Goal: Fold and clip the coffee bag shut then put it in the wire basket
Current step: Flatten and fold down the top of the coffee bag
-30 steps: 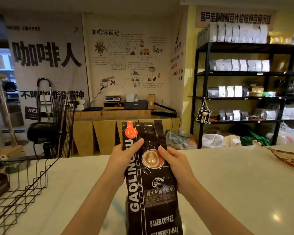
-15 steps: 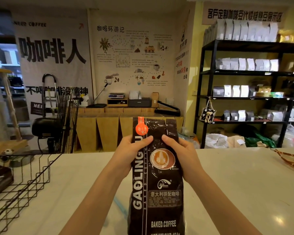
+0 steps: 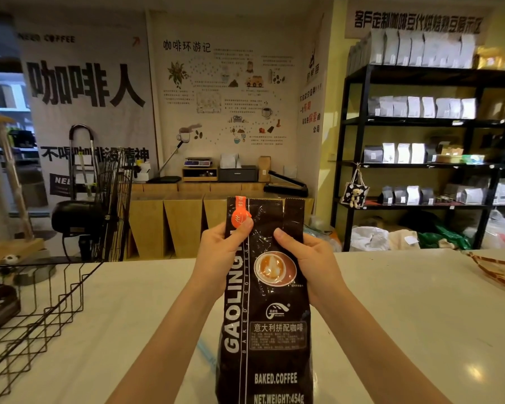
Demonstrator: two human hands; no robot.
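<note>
I see a tall black coffee bag [image 3: 267, 301] standing upright on a pale counter [image 3: 405, 316], dead centre of the view. My left hand [image 3: 219, 258] wraps its fingers around the bag's edge at 9 o'clock, thumb pressed on the front just under an orange tab [image 3: 239, 215]. My right hand [image 3: 312, 263] grips the opposite edge at 3 o'clock, thumb on the front above a printed coffee cup. The bag's top is unfolded and stands straight up at 12 o'clock, with a notch in its rim. I judge the fold is the step at hand: it wants both thumbs creasing the flat top down evenly, squeezing air out, keeping the bag square. I cannot tell whether the orange tab is the clip. A blue strip [image 3: 205, 354] lies on the counter behind the bag at 7 o'clock. The wire basket [image 3: 41, 310] sits at 9 o'clock, well apart, with dark items already inside. Nothing lies between bag and basket.
</note>
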